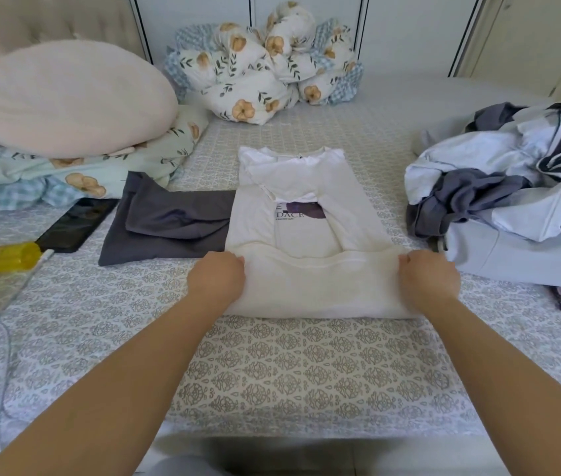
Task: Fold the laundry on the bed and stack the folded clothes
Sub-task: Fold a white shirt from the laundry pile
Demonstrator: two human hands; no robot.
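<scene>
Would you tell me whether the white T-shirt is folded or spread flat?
Partly folded: the white T-shirt's sides are turned in and both hands hold its bottom hem doubled upward.

Both bare forearms reach forward, roughly parallel. The left hand (219,274) and right hand (427,274) lie knuckles up at the same height, fingers curled under, each gripping a fold of cloth.

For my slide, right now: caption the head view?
Both hands fold a white T-shirt's hem upward on the bed.
</scene>
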